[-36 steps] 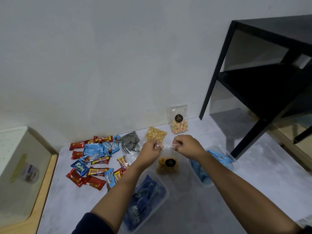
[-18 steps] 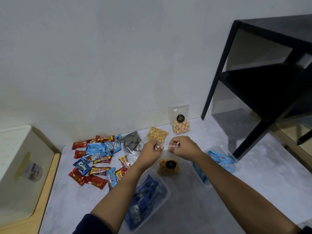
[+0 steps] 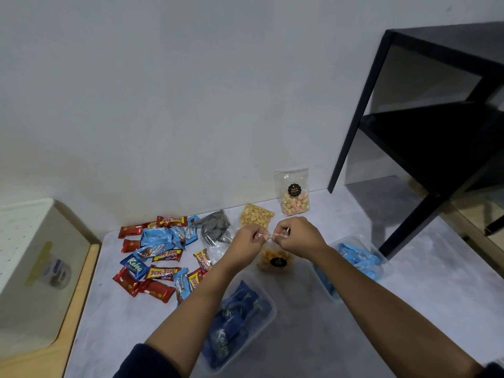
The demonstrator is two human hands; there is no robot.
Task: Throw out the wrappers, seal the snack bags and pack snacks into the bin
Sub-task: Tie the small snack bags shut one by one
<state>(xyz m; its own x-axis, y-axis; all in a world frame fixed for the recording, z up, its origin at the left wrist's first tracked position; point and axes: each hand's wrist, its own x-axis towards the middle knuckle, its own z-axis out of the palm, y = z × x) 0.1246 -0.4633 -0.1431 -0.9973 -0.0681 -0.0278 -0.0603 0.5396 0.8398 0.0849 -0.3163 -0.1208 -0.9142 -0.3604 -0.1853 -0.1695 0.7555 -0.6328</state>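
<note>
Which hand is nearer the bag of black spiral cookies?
Left. The left hand sits just right of the spiral cookie bag; the right hand lies farther right, past it.

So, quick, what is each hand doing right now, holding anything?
Left hand: closed, pinching the top edge of the clear snack bag.
Right hand: closed, pinching the same top edge from the other side.
</note>
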